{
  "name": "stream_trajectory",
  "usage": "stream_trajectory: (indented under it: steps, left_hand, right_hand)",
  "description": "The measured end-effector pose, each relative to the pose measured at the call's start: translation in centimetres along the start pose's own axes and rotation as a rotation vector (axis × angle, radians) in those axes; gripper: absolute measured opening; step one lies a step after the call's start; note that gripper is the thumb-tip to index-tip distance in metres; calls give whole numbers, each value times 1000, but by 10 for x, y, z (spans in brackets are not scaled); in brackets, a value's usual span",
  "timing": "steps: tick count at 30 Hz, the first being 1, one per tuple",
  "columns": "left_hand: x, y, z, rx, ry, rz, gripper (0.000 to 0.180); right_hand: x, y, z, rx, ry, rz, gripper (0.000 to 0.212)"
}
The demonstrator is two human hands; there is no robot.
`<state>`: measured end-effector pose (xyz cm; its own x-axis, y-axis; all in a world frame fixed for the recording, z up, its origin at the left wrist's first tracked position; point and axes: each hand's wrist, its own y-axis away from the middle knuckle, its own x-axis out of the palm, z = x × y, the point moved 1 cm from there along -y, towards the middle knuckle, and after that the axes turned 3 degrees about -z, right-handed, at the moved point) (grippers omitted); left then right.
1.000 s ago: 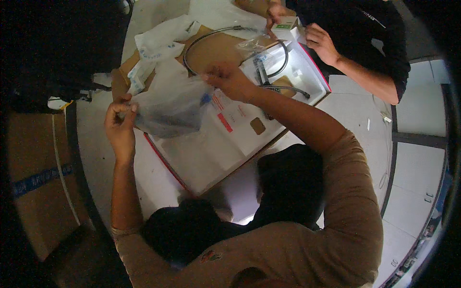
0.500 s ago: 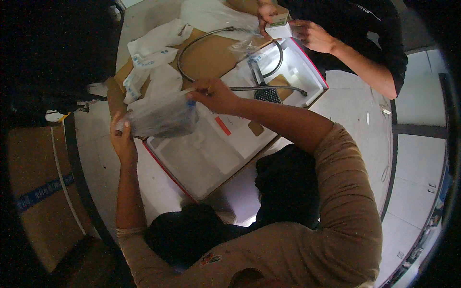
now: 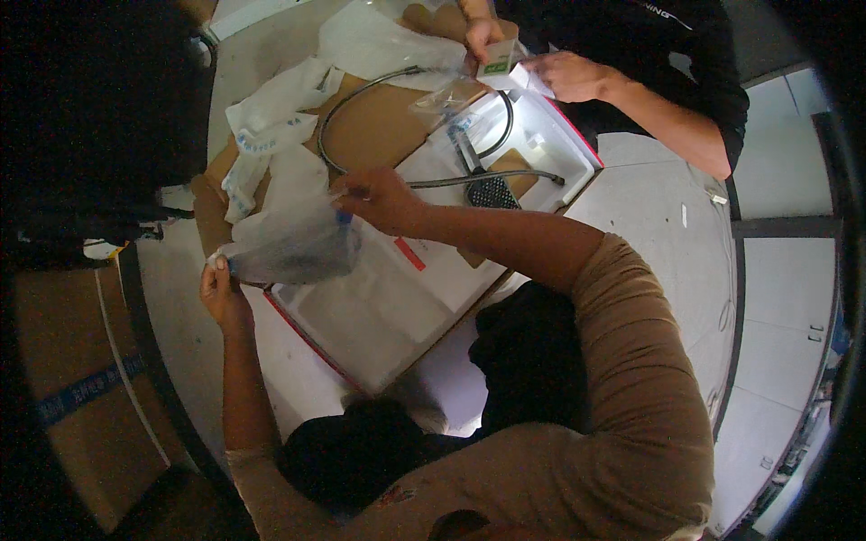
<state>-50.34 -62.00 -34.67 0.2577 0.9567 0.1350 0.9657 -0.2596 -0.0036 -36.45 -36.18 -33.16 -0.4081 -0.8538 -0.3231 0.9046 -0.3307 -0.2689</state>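
A frosted clear plastic bag [image 3: 293, 251] with something dark inside is stretched between my two hands above the left side of an open carton's white insert tray [image 3: 361, 316]. My left hand [image 3: 224, 296] pinches the bag's lower left end between thumb and fingers. On the opposite upper corner, beside a small blue patch, my right hand [image 3: 386, 200] is closed. What the bag contains cannot be made out. Beyond my right hand, a braided metal hose [image 3: 442, 183] lies looped over the carton, next to a dark perforated piece [image 3: 493, 193].
Across the carton, a co-worker's hands [image 3: 570, 76] hold a small white box [image 3: 534, 81]. Crumpled white packing bags [image 3: 271, 122] and brown cardboard [image 3: 379, 117] cover the table's far left. A large brown carton [image 3: 81, 361] stands at lower left, white cabinets [image 3: 776, 316] at right.
The whole view has shifted slightly. My hands keep hold of the bag, which looks pulled tauter. Across the table, the co-worker's small box has turned, and a white part now angles away from it.
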Motion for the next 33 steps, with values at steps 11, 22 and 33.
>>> stream_trajectory:
  steps: [11, 22, 33]
  left_hand:
    - [0, -6, -7, -59, -68, 24, 25]
    - [24, 0, -62, 567, -956, 234, 31]
    - [105, 8, -61, 657, -1136, 542, 19]
  right_hand:
    - [4, -10, 7, -102, 240, 101, 16]
    - [28, -20, -10, -250, 287, 34, 16]
    - [29, -15, 0, -162, 174, 17, 15]
